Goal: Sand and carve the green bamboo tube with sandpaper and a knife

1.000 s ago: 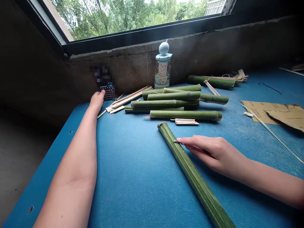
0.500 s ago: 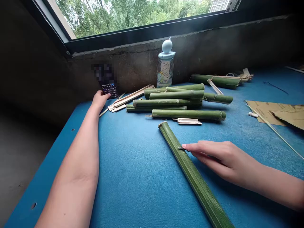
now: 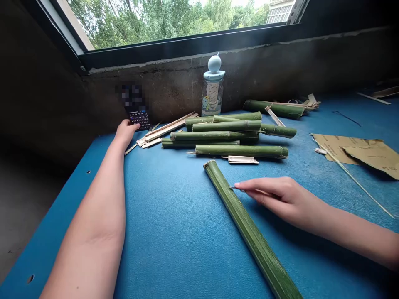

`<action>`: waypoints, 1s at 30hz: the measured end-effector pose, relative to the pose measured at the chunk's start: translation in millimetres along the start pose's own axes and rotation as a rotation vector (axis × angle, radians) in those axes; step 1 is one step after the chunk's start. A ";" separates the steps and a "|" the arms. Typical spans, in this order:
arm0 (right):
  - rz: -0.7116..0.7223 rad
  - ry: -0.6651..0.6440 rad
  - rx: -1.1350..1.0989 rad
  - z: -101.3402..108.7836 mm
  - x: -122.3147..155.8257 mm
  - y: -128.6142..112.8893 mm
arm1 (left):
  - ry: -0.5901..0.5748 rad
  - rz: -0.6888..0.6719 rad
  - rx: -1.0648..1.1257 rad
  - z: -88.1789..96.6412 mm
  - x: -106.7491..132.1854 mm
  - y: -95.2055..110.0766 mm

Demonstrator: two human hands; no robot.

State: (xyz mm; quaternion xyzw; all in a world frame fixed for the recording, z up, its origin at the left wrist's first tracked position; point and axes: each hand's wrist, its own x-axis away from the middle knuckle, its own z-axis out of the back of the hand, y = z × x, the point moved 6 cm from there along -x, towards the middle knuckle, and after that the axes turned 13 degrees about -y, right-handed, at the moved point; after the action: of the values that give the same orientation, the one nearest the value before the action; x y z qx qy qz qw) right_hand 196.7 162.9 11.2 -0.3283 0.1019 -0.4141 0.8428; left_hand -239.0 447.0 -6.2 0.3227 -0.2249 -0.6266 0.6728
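Pinching a thin pale sliver (image 3: 232,187), the fingers (image 3: 246,187) of the right hand (image 3: 282,199) rest just right of a long green bamboo stick (image 3: 246,224), which lies from the blue table's (image 3: 62,232) near edge toward its far edge.

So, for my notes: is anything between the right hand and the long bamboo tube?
Nothing visible: the right hand is right beside the bamboo tube, and the thin sliver it holds reaches the tube's edge.

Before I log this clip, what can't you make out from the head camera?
Head view:
Black keypad device: its upper part is pixelated out.
Thin sliver in the right hand: fingers hide most of it, and it is too small to identify.
Green bamboo length: its near end is cut off by the bottom edge.
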 end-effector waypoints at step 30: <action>-0.021 -0.005 0.150 2.9 0.3 -7.4 | 0.052 0.156 -0.275 -12.0 9.4 12.9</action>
State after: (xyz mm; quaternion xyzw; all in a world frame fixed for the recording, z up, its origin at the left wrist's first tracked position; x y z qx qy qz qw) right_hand 193.5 160.7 18.1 -0.2664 0.0651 -0.4284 0.8610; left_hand -220.5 439.6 -6.1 0.2252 -0.1440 -0.5887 0.7628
